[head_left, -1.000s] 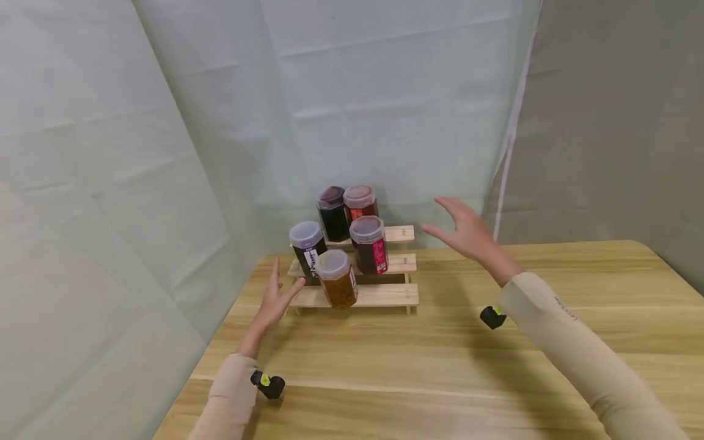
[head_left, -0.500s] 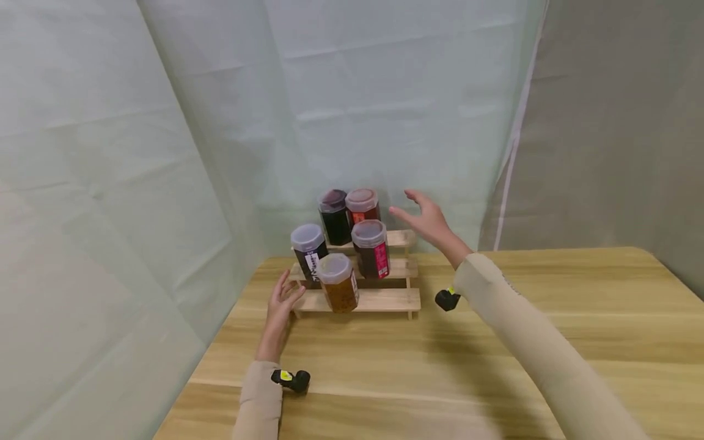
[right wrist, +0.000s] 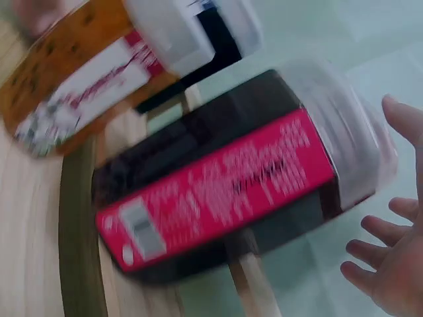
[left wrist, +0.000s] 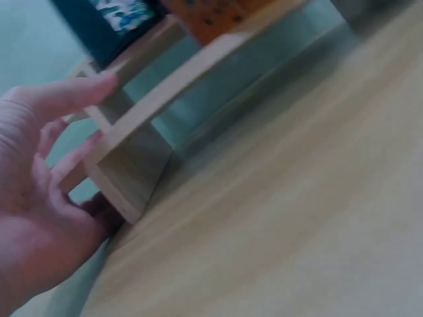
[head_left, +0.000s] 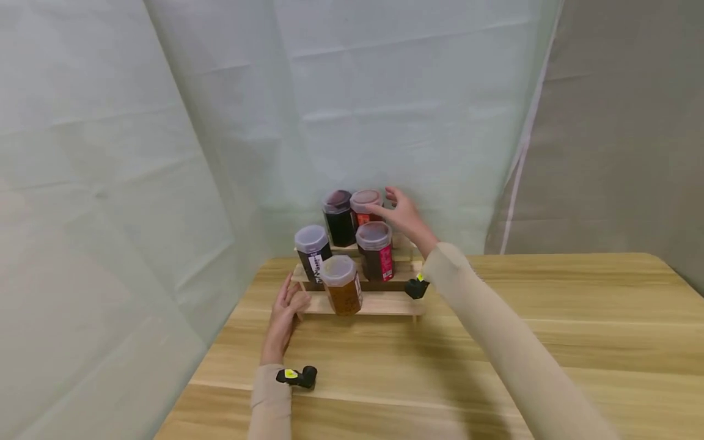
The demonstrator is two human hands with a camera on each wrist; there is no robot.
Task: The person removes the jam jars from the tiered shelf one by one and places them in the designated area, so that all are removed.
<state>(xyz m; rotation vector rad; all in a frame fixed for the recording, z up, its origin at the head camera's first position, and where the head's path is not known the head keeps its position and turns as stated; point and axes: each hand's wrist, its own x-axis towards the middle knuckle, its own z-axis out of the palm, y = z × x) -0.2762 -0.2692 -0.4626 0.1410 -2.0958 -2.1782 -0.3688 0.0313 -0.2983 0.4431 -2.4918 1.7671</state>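
Observation:
A three-step wooden rack point(head_left: 385, 304) bears several hexagonal jars with translucent lids. My left hand point(head_left: 282, 315) is at its left end; in the left wrist view the fingers point(left wrist: 76, 158) touch the end of the lowest step and the thumb points over it. My right hand point(head_left: 404, 215) is beside the red-labelled jar point(head_left: 363, 218) on the top step, its thumb in front of the lid and its fingers spread to the right. In front stands a dark jar with a pink label point(right wrist: 218, 188) on the middle step. Contact between right hand and jar cannot be told.
A dark jar point(head_left: 341, 229) stands at the top left, a purple-black jar point(head_left: 312, 252) on the middle step, an amber jar point(head_left: 345, 298) on the lowest. The rack stands on a wooden table point(head_left: 352, 373) before pale cloth point(head_left: 407, 122).
My right hand has moved left from beyond the rack to the top-step jar at the right. My left hand has moved right to the rack's left end. The jars stay on their steps.

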